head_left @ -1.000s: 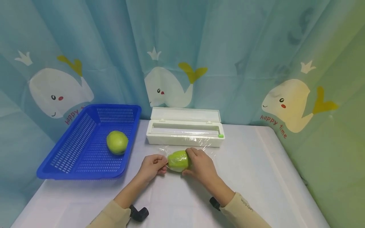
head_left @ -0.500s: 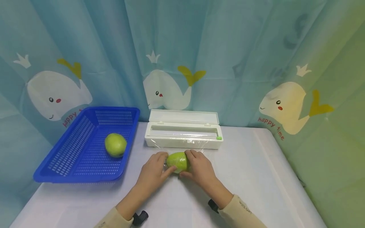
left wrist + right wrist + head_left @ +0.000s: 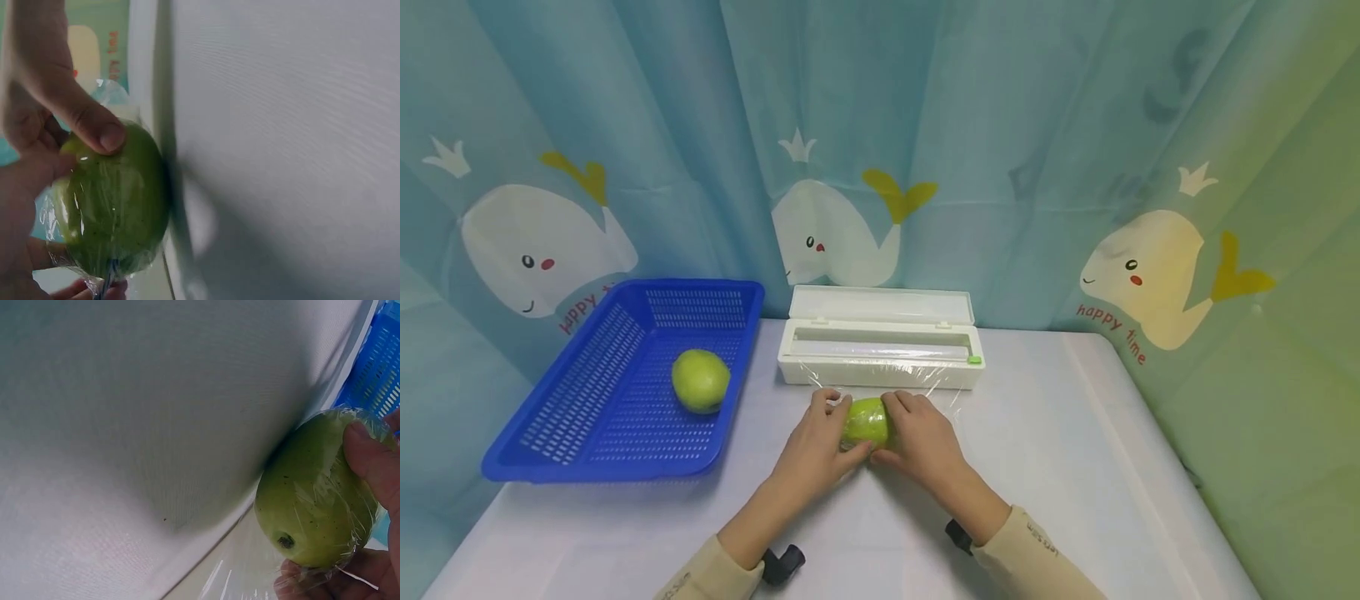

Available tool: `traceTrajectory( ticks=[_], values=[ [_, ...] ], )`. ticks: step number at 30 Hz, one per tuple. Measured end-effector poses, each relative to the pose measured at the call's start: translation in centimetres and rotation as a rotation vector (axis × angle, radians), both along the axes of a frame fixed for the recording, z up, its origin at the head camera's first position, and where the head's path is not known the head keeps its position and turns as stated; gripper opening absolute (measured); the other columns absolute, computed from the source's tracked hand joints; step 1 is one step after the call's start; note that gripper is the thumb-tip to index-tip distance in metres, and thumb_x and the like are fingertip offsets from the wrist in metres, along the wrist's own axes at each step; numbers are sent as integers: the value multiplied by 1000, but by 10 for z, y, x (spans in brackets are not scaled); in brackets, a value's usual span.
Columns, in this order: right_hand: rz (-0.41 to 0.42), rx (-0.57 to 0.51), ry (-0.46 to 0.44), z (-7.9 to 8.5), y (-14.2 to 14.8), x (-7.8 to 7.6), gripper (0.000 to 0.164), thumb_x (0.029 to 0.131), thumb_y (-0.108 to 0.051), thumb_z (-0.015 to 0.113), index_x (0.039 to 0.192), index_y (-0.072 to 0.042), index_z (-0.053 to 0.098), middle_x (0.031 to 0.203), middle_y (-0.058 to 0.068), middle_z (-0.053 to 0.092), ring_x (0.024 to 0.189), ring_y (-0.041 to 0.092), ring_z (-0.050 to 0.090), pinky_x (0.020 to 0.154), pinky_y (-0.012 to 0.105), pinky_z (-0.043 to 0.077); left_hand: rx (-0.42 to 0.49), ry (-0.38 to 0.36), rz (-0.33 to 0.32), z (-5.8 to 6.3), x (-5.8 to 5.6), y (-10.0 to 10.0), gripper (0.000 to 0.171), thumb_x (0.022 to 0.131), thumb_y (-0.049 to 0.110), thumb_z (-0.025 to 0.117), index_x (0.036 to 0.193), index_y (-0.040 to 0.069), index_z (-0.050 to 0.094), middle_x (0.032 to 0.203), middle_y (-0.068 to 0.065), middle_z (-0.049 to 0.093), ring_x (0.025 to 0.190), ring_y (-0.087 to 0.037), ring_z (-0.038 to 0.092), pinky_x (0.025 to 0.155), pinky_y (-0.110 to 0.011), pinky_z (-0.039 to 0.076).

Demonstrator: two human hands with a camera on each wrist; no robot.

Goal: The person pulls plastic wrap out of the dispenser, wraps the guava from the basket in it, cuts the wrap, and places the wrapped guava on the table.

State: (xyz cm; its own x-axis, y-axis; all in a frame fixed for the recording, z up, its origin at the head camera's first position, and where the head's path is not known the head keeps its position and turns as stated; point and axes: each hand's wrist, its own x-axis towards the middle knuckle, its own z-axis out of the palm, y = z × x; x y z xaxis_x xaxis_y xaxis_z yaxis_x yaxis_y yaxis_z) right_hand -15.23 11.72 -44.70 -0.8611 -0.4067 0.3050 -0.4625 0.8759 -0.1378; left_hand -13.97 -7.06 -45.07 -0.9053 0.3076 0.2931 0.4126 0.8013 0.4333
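White tabletop (image 3: 1075, 467), lower center: left hand (image 3: 812, 442) and right hand (image 3: 928, 437) grip a rounded green fruit (image 3: 867, 423) in clear plastic film (image 3: 80, 209), likely firm but slick, so cup its ends.

A blue-green curtain (image 3: 985, 108) hangs behind, turning yellowish green at the right; three white whales (image 3: 850, 246) with mustard tails (image 3: 900, 200) are printed on it, a white crown (image 3: 797, 148) above each; red lettering (image 3: 1102, 316) beneath the rightmost reads "happy time"; leftward on the pale counter (image 3: 1060, 450) sits a blue perforated basket (image 3: 636, 408), one green fruit (image 3: 701, 381) inside near its right wall.
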Motion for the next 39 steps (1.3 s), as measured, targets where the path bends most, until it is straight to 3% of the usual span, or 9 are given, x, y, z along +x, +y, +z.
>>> traceTrajectory(
  ticks=[2, 6, 9, 12, 19, 28, 35, 37, 39],
  values=[
    [8, 2, 7, 0, 0, -1, 79, 68, -52, 88, 127, -8, 59, 123, 8, 64, 109, 25, 62, 88, 38, 56, 31, -3, 5, 0, -1, 0, 83, 81, 48, 80, 138, -5, 52, 130, -23, 50, 108, -33, 60, 88, -47, 54],
    [28, -9, 10, -1, -1, -2, 82, 67, -53, 89, 128, -6, 58, 122, 10, 61, 107, 26, 62, 83, 39, 58, 7, 6, -14, 0, -4, 0, 93, 74, 50, 83, 145, 1, 46, 122, -18, 59, 108, -32, 59, 88, -46, 53],
    [34, -20, -12, -2, -2, -2, 91, 60, -47, 94, 130, -5, 56, 124, 11, 55, 106, 25, 63, 78, 38, 59, -16, 6, -33, -1, -8, 0, 87, 73, 45, 85, 142, 5, 49, 118, -14, 60, 107, -30, 58, 86, -44, 53],
    [33, -21, -29, -2, -3, -4, 98, 53, -38, 99, 133, -3, 54, 124, 11, 52, 104, 26, 63, 77, 38, 60, 24, -22, -35, -2, -14, 0, 78, 72, 40, 87, 135, 7, 56, 119, -12, 57, 106, -28, 58, 87, -43, 52],
    [3, -56, -71, -4, -4, -8, 107, 55, -27, 99, 144, -4, 45, 126, 13, 57, 109, 29, 60, 88, 42, 57, 72, -80, -75, -2, -24, -4, 81, 78, 41, 82, 142, 3, 49, 131, -16, 58, 117, -34, 58, 101, -49, 47],
    [-14, -20, 17, -8, -1, -19, 93, 54, -33, 99, 132, -10, 55, 132, 17, 53, 121, 34, 52, 103, 44, 46, 119, -146, -67, -3, -35, -9, 68, 83, 38, 79, 137, 5, 53, 132, -10, 62, 118, -35, 52, 100, -49, 44],
    [-47, -112, -2, -8, 11, -16, 106, 59, -44, 95, 148, -17, 44, 146, 20, 41, 132, 40, 41, 107, 57, 39, 132, -190, -60, -5, -40, -11, 66, 86, 39, 75, 136, 4, 52, 131, -12, 61, 120, -34, 49, 103, -50, 43],
    [-55, -202, 14, -7, 19, -13, 97, 64, -39, 94, 146, -16, 47, 138, 18, 47, 125, 38, 46, 103, 54, 42, 139, -199, -57, -4, -41, -13, 65, 87, 38, 75, 137, 4, 52, 130, -14, 58, 120, -34, 50, 104, -50, 43],
    [-58, -309, 26, -7, 26, -10, 78, 70, -31, 91, 137, -13, 55, 123, 14, 55, 112, 32, 53, 94, 47, 47, 149, -210, -51, -2, -42, -14, 64, 87, 38, 74, 137, 4, 52, 129, -15, 54, 121, -34, 51, 105, -50, 43]
  ],
)
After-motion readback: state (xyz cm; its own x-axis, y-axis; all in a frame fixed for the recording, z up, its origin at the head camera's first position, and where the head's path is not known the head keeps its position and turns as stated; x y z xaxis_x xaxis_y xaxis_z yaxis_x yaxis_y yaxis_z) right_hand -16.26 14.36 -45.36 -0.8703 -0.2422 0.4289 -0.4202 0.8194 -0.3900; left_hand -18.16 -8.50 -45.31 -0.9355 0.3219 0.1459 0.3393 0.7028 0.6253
